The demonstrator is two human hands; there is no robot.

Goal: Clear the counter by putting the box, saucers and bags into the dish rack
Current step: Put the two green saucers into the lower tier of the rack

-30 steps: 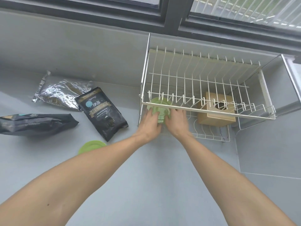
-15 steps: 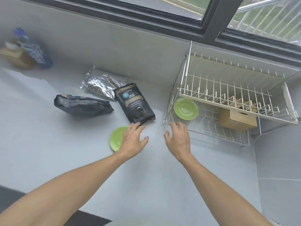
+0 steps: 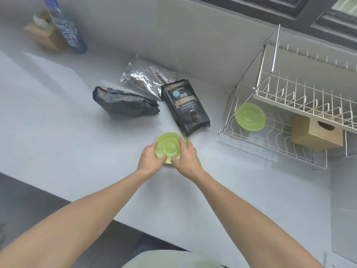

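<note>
A green saucer lies on the grey counter in front of me. My left hand grips its left rim and my right hand grips its right rim. A second green saucer lies on the lower tier of the wire dish rack at the right, beside a wooden box. Three bags lie on the counter behind the saucer: a black coffee bag, a dark bag on its side and a silver foil bag.
A blue-labelled bottle and a brown tissue box stand at the far left against the wall. The counter's front edge runs diagonally under my arms. The rack's white upper tier overhangs the wooden box.
Both hands left the rack, where one saucer now lies, moved left across the counter and took hold of the second saucer. The view swung left.
</note>
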